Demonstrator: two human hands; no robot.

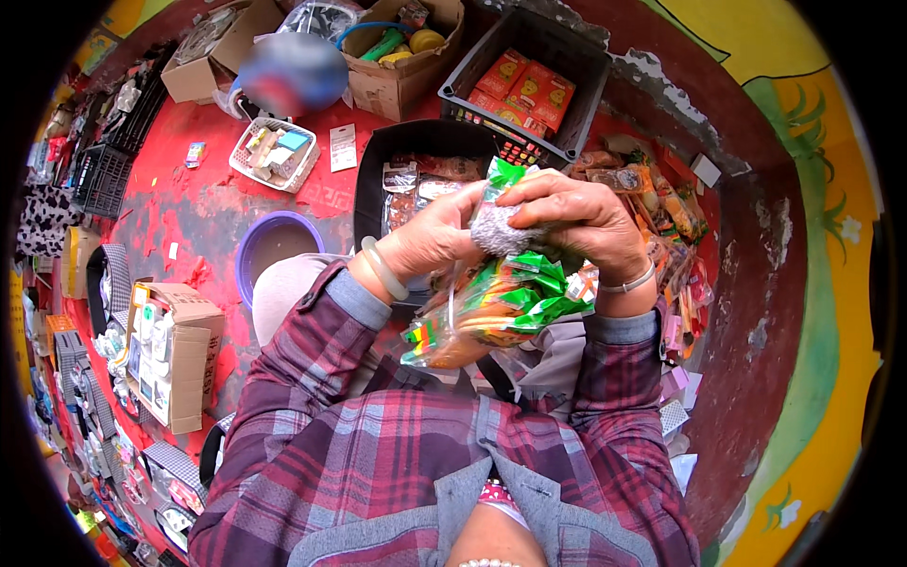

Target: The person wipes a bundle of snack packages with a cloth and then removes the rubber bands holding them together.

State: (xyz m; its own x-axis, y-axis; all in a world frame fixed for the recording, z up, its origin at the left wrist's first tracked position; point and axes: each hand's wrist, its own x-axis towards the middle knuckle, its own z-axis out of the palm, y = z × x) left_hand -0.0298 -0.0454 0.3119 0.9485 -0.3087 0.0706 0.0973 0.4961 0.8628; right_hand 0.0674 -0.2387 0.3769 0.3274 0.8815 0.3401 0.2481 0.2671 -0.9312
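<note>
My left hand [436, 232] is closed on a green-and-clear plastic snack packet [504, 174] in front of my chest. A pale grey, fuzzy cloth [505, 231] is pinched in my right hand [578, 219] and pressed against the packet between both hands. Below them, over my lap, hangs a bunch of shiny green, yellow and orange plastic packets [510, 304]; whether it is joined to the packet in my hands I cannot tell. Behind my left hand stands a black bin [370, 156] with wrapped packets in it.
Ahead, a black crate [578, 123] holds red boxes [525, 90]. Many packaged snacks [661, 203] are heaped at the right by the wall. Leftward are a purple basin [243, 255] of murky water, a white basket [271, 180] of small items and an open cardboard box [194, 364].
</note>
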